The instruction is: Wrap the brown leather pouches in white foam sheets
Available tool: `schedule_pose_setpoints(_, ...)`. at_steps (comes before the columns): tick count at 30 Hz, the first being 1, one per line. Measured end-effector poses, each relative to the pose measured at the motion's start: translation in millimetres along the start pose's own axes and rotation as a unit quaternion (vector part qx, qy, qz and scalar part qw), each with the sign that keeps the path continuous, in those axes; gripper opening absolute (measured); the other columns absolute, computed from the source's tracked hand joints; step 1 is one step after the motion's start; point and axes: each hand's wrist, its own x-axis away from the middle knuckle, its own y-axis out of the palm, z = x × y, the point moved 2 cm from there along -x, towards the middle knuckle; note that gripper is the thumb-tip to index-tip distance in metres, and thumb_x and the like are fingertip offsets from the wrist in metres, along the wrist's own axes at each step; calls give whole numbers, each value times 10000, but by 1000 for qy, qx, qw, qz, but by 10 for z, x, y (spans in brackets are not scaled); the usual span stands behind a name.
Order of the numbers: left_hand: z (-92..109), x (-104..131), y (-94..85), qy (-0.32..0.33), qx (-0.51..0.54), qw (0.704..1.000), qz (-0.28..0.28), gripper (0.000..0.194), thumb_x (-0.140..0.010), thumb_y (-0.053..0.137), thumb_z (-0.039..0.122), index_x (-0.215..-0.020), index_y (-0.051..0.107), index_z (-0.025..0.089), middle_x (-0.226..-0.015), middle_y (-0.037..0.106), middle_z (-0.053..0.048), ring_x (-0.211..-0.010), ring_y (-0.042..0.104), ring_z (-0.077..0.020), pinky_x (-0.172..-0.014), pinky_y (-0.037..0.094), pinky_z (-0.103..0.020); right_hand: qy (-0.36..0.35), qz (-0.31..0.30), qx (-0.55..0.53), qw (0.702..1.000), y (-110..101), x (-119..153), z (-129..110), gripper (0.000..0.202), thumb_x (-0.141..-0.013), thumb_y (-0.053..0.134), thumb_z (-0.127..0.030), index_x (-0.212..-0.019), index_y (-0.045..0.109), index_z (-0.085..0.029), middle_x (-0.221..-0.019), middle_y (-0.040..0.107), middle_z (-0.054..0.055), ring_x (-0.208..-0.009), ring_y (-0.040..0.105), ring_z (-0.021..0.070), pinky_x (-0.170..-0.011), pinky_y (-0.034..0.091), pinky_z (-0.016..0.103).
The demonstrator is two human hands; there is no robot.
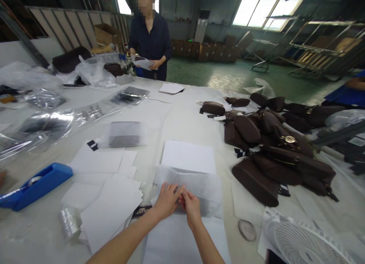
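Observation:
A flat dark item wrapped in thin translucent paper (209, 185) lies on white sheets in front of me. My left hand (167, 199) rests on the wrap with its fingers spread. Beside it, my right hand (190, 204) has thumb and fingers pinched together at the wrap, close to the left fingertips; what is between them is too small to make out. A white paper stack (188, 157) sits just beyond the wrap. A black printed label (142, 211) shows by my left wrist.
Left are loose white sheets (111, 203), a blue tape dispenser (42, 185), a tape roll (69, 223) and another wrapped item (124, 134). Dark brown bags (265, 157) and a white fan (302, 241) lie right. A person (151, 40) stands across the table holding papers.

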Motion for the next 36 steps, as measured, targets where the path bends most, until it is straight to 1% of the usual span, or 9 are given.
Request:
schedule_pose_setpoints(5,39,-176,-173,-16,-76,996,-45,865,-664,743,354,-1395,282,317,-1151,508,-113,-1046,466,-301,-965,319,-524,-42,20,12,999,53,0,81,486,-585,722,-525,-835,695,-109,-580,665,19,-493,575,117,-444,427,205)
schedule_pose_setpoints(11,-3,-143,-100,-36,-101,993,-58,868,-681,728,409,-1404,249,369,-1162,492,-108,-1045,463,-299,-982,285,-542,-85,115,-5,990,40,63,232,762,-587,714,-553,-1170,507,-108,-665,709,53,-556,648,192,-540,507,287)
schedule_pose_setpoints(17,-55,-194,-187,-59,-90,990,-87,920,-628,769,396,-1392,258,421,-1183,470,-103,-1060,468,-317,-942,340,-518,-164,157,252,941,-124,25,298,472,-656,609,-609,-868,563,-190,-401,532,-46,-403,533,188,-478,399,287)
schedule_pose_setpoints(21,-90,-92,-308,-54,43,996,-50,823,-658,736,335,-1367,328,419,-1189,470,-81,-1097,460,-294,-946,367,-472,-206,109,323,917,-359,62,309,375,-690,588,-572,-786,575,-210,-422,516,-46,-441,530,188,-495,382,284)
schedule_pose_setpoints(24,-57,230,-159,-112,242,963,42,488,-776,607,349,-1251,506,301,-1113,537,-72,-1066,494,-242,-959,378,-416,-255,93,378,885,-534,96,75,348,-779,515,-537,-852,620,-214,-499,579,-13,-486,555,193,-533,405,296)
schedule_pose_setpoints(26,1,506,130,-251,410,875,52,344,-771,608,432,-1030,614,206,-971,595,-71,-948,558,-230,-905,419,-392,-320,100,404,851,-579,66,-214,392,-850,430,-505,-1007,622,-202,-681,672,43,-622,617,206,-632,450,313)
schedule_pose_setpoints(28,114,731,479,-412,587,697,22,432,-699,678,508,-970,598,180,-972,618,-80,-904,601,-237,-860,448,-383,-400,100,437,799,-540,-32,-531,443,-884,380,-477,-1135,585,-174,-944,695,109,-860,638,226,-797,461,349)
schedule_pose_setpoints(31,307,761,792,-490,750,441,57,477,-685,717,493,-1040,561,216,-1179,585,-80,-1058,583,-220,-922,426,-351,-464,92,520,711,-395,-290,-864,477,-902,356,-444,-1238,524,-150,-1255,573,166,-1170,511,256,-983,362,437)
schedule_pose_setpoints(36,383,302,840,-436,855,251,127,414,-700,728,424,-1023,586,208,-1229,584,-71,-1135,545,-189,-926,442,-280,-400,56,646,648,-319,-771,-936,450,-907,326,-437,-1210,555,-195,-1219,601,138,-1171,499,281,-998,285,513)
